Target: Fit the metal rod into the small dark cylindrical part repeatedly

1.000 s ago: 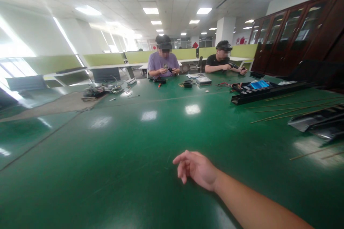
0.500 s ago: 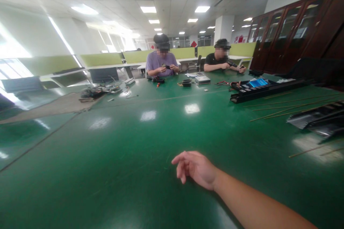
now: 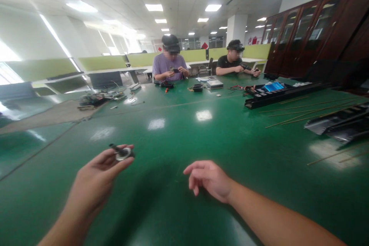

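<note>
My left hand (image 3: pixel 100 171) is raised over the left part of the green table (image 3: pixel 161 215). Between its thumb and fingers it grips a small round metal part with a dark shaft (image 3: pixel 123 153); a silver ring shows on its face, and the fingers hide some of it. Its exact kind is too small to tell. To the right, my right hand (image 3: pixel 206 178) rests at the tabletop with its fingers loosely bent and apart. I see nothing in that hand.
Black metal channels (image 3: pixel 276 96) and thin rods (image 3: pixel 302 117) lie at the right. A heap of electronic parts (image 3: pixel 98 99) sits at the far left. Across the table are a person in purple (image 3: pixel 170 65) and a person in black (image 3: pixel 230 63), both handling small items.
My left hand has come into view from the lower left, holding the round metal part. My right hand has hardly moved, and the view has shifted slightly.
</note>
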A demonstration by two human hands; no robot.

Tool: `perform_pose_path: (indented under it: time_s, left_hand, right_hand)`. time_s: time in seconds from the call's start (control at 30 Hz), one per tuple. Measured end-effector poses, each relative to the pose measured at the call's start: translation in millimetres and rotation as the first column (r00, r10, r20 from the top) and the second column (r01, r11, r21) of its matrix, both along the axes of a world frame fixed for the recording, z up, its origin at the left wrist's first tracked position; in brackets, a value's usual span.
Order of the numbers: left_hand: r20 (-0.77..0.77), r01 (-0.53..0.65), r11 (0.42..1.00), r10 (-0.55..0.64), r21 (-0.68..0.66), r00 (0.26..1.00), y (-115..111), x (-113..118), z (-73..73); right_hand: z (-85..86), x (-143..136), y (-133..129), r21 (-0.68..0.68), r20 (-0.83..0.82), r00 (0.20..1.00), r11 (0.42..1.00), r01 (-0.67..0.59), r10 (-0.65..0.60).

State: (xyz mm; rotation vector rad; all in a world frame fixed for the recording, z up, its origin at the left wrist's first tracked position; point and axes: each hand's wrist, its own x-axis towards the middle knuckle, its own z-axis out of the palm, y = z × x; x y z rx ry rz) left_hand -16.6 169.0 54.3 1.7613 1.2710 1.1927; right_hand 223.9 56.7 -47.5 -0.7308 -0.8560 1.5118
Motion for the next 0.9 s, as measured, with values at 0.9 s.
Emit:
perform_pose_path:
  time_s: [0.9]
  left_hand:
    - [-0.331,0.573,0.817,-0.524,0.063,0.785,-33.8,53.9,-82.2]
  right_hand:
    - [-2.6,-5.4,-7.0,0.161,0.666,0.684,0.953,0.258,-0.298]
